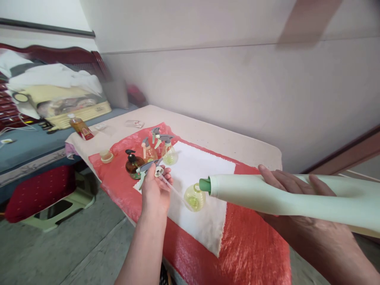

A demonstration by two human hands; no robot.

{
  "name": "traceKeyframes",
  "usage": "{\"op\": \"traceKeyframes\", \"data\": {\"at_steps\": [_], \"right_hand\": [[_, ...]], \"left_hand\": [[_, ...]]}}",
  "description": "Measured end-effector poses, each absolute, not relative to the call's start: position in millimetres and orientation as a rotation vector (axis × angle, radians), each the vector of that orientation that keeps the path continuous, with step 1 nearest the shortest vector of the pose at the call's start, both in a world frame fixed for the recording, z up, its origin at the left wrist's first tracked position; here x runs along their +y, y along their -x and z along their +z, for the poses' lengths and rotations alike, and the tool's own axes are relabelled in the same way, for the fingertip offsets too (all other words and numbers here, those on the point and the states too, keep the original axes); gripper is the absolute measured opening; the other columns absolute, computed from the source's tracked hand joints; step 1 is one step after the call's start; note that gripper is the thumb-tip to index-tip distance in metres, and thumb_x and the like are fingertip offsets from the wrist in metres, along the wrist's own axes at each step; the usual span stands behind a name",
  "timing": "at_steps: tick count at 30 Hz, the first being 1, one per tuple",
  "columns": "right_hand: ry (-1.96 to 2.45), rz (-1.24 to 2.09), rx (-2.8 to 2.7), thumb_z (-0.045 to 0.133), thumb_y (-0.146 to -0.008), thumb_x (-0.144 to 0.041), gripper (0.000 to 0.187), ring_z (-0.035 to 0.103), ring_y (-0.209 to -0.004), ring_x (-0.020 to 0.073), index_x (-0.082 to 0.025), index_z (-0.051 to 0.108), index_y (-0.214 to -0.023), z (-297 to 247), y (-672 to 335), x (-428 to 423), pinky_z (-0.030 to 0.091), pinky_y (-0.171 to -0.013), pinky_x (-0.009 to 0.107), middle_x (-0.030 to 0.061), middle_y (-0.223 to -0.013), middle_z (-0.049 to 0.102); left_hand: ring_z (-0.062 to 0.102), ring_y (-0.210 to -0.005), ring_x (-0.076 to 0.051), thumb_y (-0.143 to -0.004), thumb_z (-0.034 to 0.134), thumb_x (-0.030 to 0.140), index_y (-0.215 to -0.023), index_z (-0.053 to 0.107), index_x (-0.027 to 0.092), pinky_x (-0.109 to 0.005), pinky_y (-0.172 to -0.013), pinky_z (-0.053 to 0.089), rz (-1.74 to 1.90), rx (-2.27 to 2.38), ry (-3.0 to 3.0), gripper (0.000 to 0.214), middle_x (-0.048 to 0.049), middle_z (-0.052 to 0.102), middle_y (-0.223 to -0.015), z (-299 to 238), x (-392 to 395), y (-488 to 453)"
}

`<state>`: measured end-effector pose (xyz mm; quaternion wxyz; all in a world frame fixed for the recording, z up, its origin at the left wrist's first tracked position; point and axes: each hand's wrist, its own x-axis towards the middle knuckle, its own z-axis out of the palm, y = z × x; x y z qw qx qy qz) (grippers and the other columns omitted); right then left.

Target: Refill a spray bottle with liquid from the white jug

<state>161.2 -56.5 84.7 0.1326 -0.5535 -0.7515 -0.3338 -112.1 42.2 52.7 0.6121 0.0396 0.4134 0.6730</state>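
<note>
Open white cloth [202,166] lies bare between my left hand [154,190] and right hand [297,206], broken only by the small round bottle [195,196] under the big bottle's green spout [204,185]. Behind my left hand, clustered spray bottles [162,148] and a brown pump bottle [132,163] block the far-left way.
</note>
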Motion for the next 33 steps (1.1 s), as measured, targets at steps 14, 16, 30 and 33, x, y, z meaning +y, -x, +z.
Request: {"op": "traceKeyframes", "data": {"at_steps": [14,16,30,33], "right_hand": [[1.662,-0.946,-2.243,0.047,-0.086,-0.017,0.063,0.057,-0.115,0.0364,-0.017,0.030,-0.147,91,-156,-59,0.035,-0.102,0.061,0.0179,-0.130,0.059],[1.677,-0.939,-2.240,0.046,-0.087,-0.016,0.060,0.057,-0.117,0.0364,-0.018,0.034,-0.145,93,-155,-60,0.035,-0.102,0.061,0.0180,-0.130,0.059],[1.659,-0.955,-2.223,0.046,-0.088,-0.016,0.062,0.058,-0.115,0.0371,-0.018,0.028,-0.148,96,-152,-62,0.036,-0.101,0.062,0.0176,-0.130,0.059],[1.676,-0.955,-2.232,0.043,-0.088,-0.013,0.061,0.056,-0.116,0.0368,-0.019,0.029,-0.147,97,-151,-63,0.035,-0.101,0.062,0.0174,-0.130,0.059]], "left_hand": [[0.050,-0.051,-0.009,-0.089,0.051,0.032,-0.080,0.059,0.014,-0.018,-0.047,0.042,1.535,0.961,-0.084,0.021,-0.0037,0.059,-0.067,55,41,111],[0.050,-0.051,-0.009,-0.089,0.051,0.032,-0.080,0.059,0.014,-0.018,-0.047,0.042,1.537,0.961,-0.083,0.021,-0.0036,0.059,-0.067,55,42,111],[0.051,-0.052,-0.009,-0.089,0.052,0.032,-0.081,0.059,0.014,-0.018,-0.048,0.042,1.534,0.960,-0.076,0.020,-0.0040,0.060,-0.068,54,42,112],[0.051,-0.052,-0.009,-0.089,0.051,0.032,-0.081,0.059,0.014,-0.018,-0.048,0.042,1.533,0.958,-0.080,0.021,-0.0041,0.059,-0.068,54,42,112]]}}
